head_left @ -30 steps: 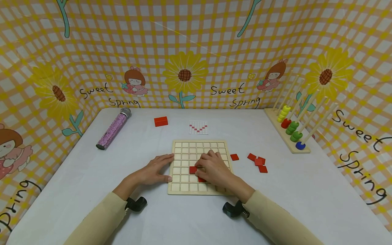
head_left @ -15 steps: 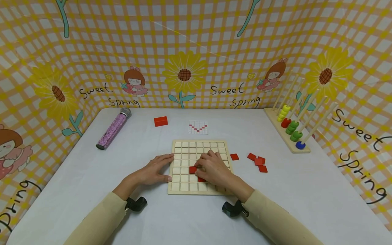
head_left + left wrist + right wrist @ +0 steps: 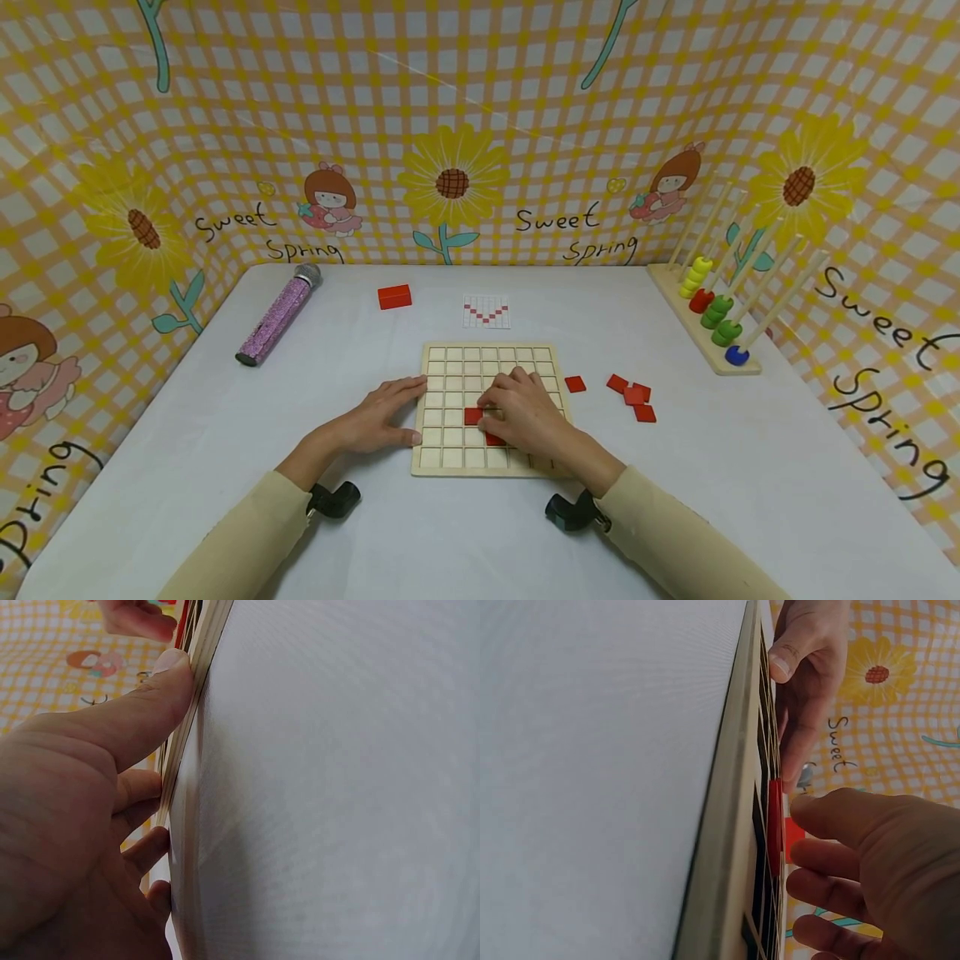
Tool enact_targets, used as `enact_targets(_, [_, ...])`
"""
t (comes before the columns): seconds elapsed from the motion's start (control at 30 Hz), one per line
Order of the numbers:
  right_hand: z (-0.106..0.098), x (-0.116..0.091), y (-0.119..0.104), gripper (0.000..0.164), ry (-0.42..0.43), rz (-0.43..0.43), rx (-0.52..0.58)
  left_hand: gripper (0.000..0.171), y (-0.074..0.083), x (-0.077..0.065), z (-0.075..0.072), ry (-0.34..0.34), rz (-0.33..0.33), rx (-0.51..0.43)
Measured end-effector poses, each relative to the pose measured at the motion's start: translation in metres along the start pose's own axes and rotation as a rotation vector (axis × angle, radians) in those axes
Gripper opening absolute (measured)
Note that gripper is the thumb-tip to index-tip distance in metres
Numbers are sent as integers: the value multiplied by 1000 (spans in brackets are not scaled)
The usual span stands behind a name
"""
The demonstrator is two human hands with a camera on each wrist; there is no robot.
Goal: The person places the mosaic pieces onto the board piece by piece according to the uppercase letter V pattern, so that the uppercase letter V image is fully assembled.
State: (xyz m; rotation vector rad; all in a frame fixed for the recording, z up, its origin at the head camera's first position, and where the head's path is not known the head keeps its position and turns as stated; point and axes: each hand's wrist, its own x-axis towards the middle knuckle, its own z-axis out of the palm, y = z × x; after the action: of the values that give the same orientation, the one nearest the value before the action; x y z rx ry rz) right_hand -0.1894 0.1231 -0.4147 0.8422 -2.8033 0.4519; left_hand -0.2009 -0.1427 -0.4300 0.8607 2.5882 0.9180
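The wooden grid board (image 3: 435,457) lies flat on the table in the head view. My left hand (image 3: 378,418) rests along its left edge, thumb and fingers spread and touching the rim. Over the board's middle is my right hand (image 3: 521,410), its fingers loosely bent. One red square tile (image 3: 472,416) sits in a cell just left of its fingertips; another red tile (image 3: 494,439) lies diagonally nearer, partly hidden by the hand. In the right wrist view, the thumb and fingers (image 3: 821,860) are spaced apart close over the board, with no tile visible between them.
Right of the board lie a single red tile (image 3: 575,384) and a group of several (image 3: 634,395). Behind it are a red block (image 3: 394,297) and a pattern card (image 3: 486,312). A glittery microphone (image 3: 277,317) lies left; a bead counting frame (image 3: 708,321) stands at right.
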Motion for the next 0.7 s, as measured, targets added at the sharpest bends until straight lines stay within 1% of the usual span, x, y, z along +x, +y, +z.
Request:
enact_targets(0.27, [-11, -4, 2, 20, 14, 35, -8, 79, 0, 0, 0, -1, -7, 0])
enact_targets(0.5, [-22, -11, 14, 23, 48, 40, -9, 79, 0, 0, 0, 0, 0, 0])
enact_targets(0.7, [-30, -17, 26, 26, 70, 52, -31, 79, -2, 1, 0, 2, 5, 4])
